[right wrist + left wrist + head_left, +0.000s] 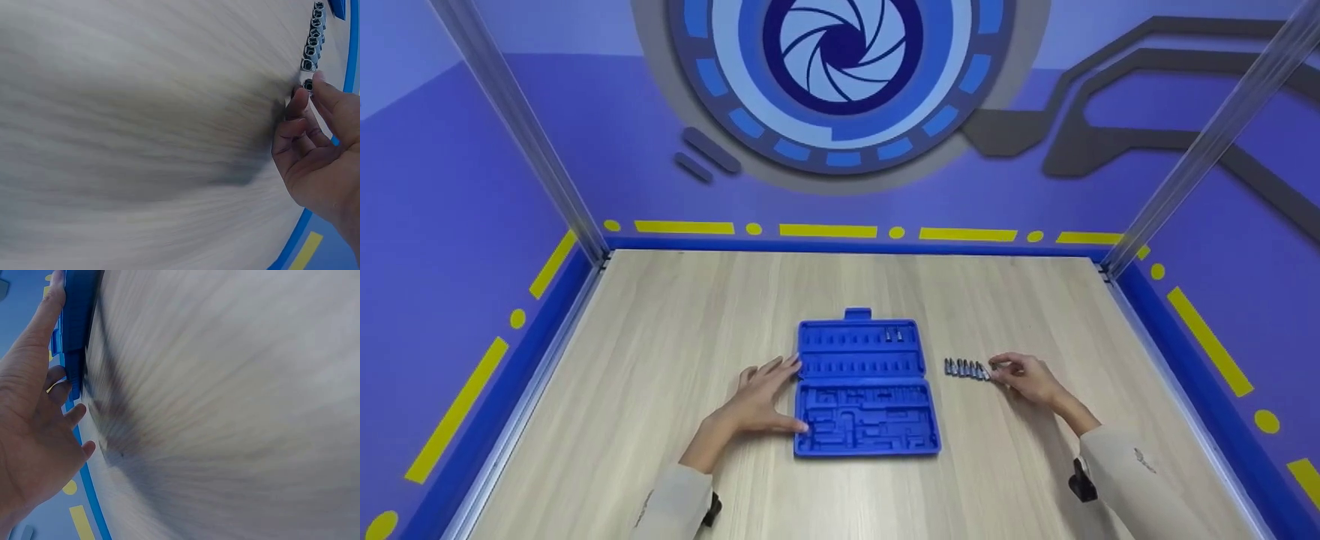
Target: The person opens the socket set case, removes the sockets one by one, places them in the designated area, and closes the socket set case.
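Observation:
An open blue case (861,379) lies on the table, two small metal pieces (893,335) in the upper right of its lid half. My left hand (754,401) rests along the case's left edge, fingers spread; in the left wrist view that hand (39,410) has its thumb against the case's side (77,320). To the right of the case stands a row of several metal sockets (964,368). At the row's right end my right hand (1027,379) pinches one socket; the right wrist view shows this socket (307,85) between thumb and fingers of the hand (320,152), beside the row (314,36).
The wooden table (697,315) is bounded by blue walls with yellow marks (829,230) at the back and sides. Metal posts (536,142) rise at both back corners. A corner of the case (339,7) shows beyond the sockets in the right wrist view.

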Motion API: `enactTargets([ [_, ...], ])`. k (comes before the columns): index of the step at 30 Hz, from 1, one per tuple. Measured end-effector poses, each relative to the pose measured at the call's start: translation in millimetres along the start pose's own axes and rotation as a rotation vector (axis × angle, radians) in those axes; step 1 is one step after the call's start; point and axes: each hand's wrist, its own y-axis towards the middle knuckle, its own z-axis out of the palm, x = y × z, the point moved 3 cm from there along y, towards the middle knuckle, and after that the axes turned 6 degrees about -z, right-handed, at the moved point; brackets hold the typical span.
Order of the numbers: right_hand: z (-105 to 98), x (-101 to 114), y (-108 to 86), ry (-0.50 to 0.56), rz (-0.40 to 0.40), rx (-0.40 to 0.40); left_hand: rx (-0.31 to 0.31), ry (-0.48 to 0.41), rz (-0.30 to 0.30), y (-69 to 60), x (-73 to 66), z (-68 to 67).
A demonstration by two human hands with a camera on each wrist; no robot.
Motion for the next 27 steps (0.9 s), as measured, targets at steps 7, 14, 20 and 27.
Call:
enactTargets([
  [7,5,3,5.4,-0.011,0.000,0.024,0.004,-0.017,-0.001,0.1,0.1,-0.3],
  [14,7,4,6.4,-0.047,0.008,0.007,0.004,-0.027,-0.011,-0.2,0.4,-0.2],
  [20,3,7,9.9,-0.028,0.012,0.012,-0.002,-0.034,-0.016,-0.1,1.9,0.9],
  [27,-1,28,24.3,-0.075,-0.086,-0.027,0.002,-0.039,-0.012,-0.8,1.6,0.0],
])
